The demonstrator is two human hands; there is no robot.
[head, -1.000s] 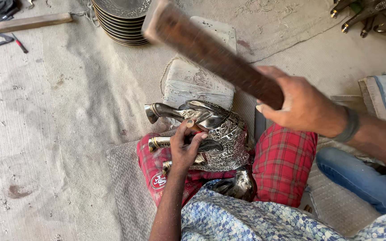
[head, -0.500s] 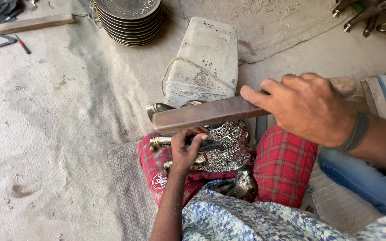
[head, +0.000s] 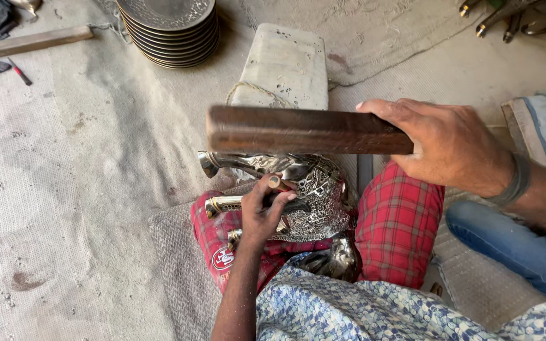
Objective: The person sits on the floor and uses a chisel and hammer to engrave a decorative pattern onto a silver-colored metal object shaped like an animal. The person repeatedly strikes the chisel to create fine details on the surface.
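Head view | right hand (head: 450, 146) fingers clenched on flat wooden bar (head: 301, 130); left hand (head: 263, 215) pinching punch (head: 275, 184) on embossed metal elephant (head: 311, 189)

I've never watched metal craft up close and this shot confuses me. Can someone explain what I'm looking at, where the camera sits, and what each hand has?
The camera is worn on the person's head and looks down, so you see their own two arms and lap. No machine is involved, only bare hands. The right hand grips a dark wooden bar, held level above the work. The left hand pinches a small punch-like tool against an engraved silver-coloured metal piece that rests on a red checked cloth over the lap. On the sandy floor covering lie a pale stone block, a stack of embossed metal plates and a wooden stick at top left.
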